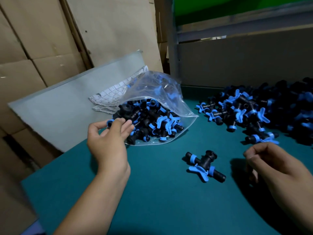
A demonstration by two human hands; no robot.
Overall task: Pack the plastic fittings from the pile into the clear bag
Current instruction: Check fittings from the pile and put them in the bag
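The left hand (108,141) pinches a fitting (111,122) at the clear bag (152,109) mouth; its axis is unclear. The right hand (274,165) is curled, empty. Left of it, a loose fitting (205,166) lies diagonally; the pile (264,112) lies beyond.

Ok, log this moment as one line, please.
left hand: holding fitting at clear bag mouth | right hand: curled, empty | lone fitting: on table | pile: remains
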